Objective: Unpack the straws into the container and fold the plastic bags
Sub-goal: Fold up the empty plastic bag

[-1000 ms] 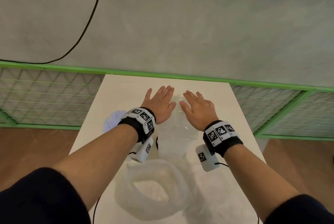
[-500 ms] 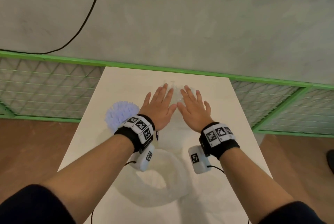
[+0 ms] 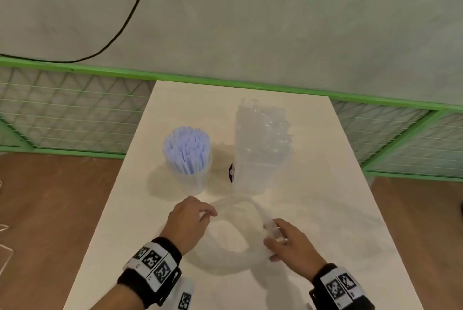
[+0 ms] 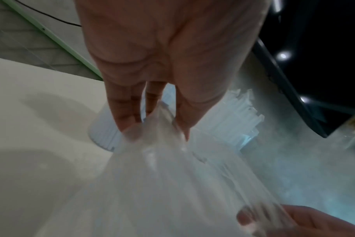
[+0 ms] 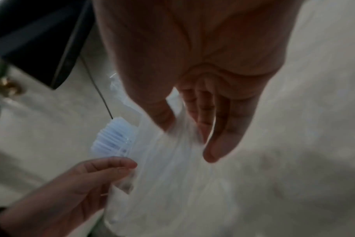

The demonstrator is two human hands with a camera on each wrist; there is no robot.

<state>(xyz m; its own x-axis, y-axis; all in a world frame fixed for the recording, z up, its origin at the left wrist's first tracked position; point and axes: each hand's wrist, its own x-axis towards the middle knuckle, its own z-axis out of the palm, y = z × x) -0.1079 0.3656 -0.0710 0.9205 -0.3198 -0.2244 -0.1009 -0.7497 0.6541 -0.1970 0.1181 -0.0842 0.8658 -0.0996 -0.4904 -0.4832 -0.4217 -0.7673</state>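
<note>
A clear container [image 3: 191, 179] packed with pale blue straws [image 3: 186, 145] stands upright on the white table [image 3: 325, 197], left of centre. To its right lies a flattened clear plastic bag [image 3: 261, 144]. Nearer me a second clear bag [image 3: 233, 239] is gathered open in a ring. My left hand [image 3: 190, 219] pinches that bag's left rim, seen close in the left wrist view [image 4: 152, 128]. My right hand [image 3: 283, 239] grips its right rim; the right wrist view shows fingers [image 5: 205, 118] curled over the film [image 5: 172, 168].
A green-framed wire mesh fence [image 3: 62, 119] runs behind the table, with a grey wall and a black cable [image 3: 130, 14] above it. Brown floor lies on both sides of the table. A purple label [image 3: 231, 172] shows at the flattened bag's left edge.
Both hands have left the flattened far bag, drawn back toward me, and taken hold of the nearer ring-shaped bag. The view has shifted, so the straw container is fully visible.
</note>
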